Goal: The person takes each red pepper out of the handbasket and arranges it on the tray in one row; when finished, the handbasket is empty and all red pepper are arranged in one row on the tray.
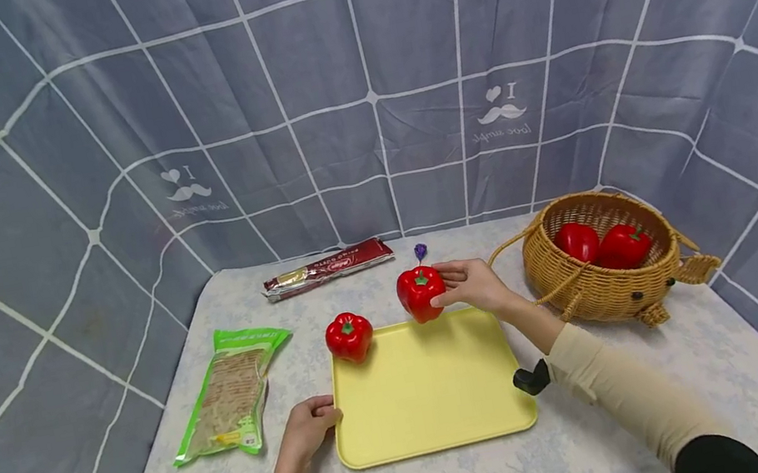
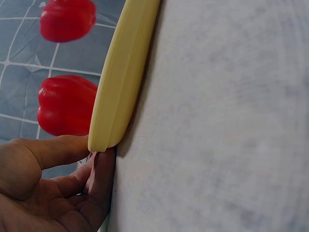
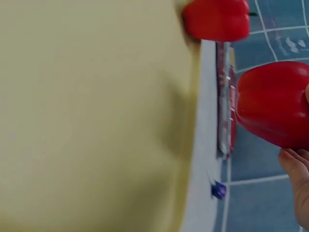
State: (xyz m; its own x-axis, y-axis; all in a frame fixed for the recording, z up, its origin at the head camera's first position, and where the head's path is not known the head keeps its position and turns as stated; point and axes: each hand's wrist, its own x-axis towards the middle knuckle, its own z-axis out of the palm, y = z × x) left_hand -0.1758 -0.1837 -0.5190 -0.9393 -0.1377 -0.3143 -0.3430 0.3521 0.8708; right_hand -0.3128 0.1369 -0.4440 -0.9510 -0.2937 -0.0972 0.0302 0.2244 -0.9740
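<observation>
A red bell pepper [image 1: 420, 297] is pinched by my right hand [image 1: 475, 285], up over the far rim of the yellow tray [image 1: 429, 388]. The right wrist view shows the same bell pepper [image 3: 273, 108] off the tray's surface, fingertips on its side. Another bell pepper [image 1: 350, 340] sits at the tray's far left corner. At the tray's left edge, my left hand [image 1: 309, 428] pinches the rim. In the left wrist view its thumb [image 2: 63, 149] lies along the upper side of the rim, with the other fingers below.
To the right stands a wicker basket [image 1: 576, 299] with two red bell peppers [image 1: 622, 247] inside, its handle reaching toward my right forearm. A green-edged food packet [image 1: 227, 394] lies left. Along the back are a dark red packet [image 1: 327, 268] and a small purple item [image 1: 420, 250].
</observation>
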